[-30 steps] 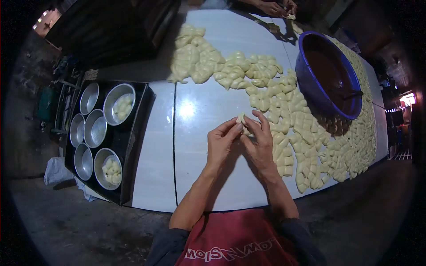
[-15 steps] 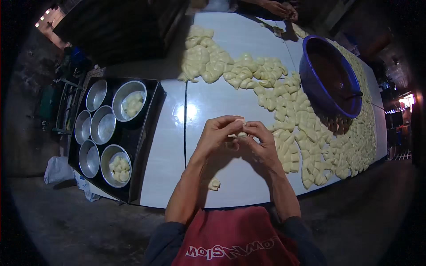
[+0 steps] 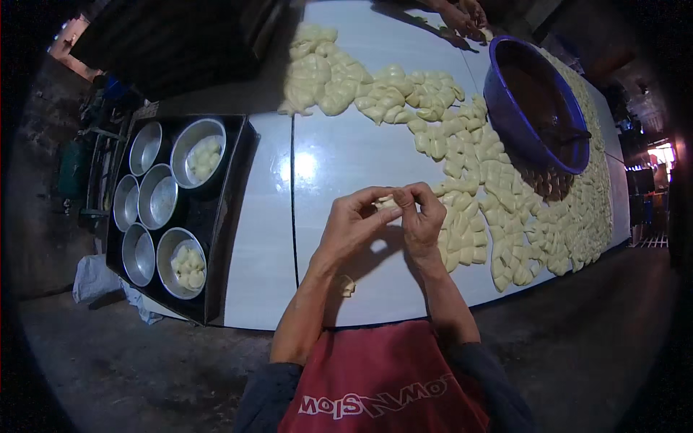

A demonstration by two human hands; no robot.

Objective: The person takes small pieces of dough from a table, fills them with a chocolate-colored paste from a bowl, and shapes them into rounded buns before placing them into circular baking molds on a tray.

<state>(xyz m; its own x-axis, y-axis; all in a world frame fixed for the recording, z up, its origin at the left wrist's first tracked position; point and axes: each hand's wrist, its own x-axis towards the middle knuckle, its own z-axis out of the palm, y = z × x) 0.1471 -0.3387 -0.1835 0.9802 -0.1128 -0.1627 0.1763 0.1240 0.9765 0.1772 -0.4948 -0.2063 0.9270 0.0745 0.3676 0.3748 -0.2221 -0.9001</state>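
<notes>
Above the white table (image 3: 267,238), my left hand (image 3: 354,220) and my right hand (image 3: 421,220) meet with their fingertips together. Between them is a small piece of pale dough (image 3: 387,203), pinched by the thumbs and fingers of both hands and partly hidden by them. Another small dough piece (image 3: 347,286) lies on the table beside my left forearm. Right of my hands spreads a wide layer of cut dough pieces (image 3: 462,234), lying close together.
At the left, a dark tray (image 3: 229,209) holds several round metal pans; a far pan (image 3: 180,148) and a near pan (image 3: 167,249) contain dough balls. A blue basin (image 3: 498,94) with brown contents stands on the dough at right. Another person's hands (image 3: 465,18) work at the far edge.
My fingers have shifted around the dough piece, and my right hand has turned more upright, closer to the left. The view has moved slightly, and the other person's hands have moved.
</notes>
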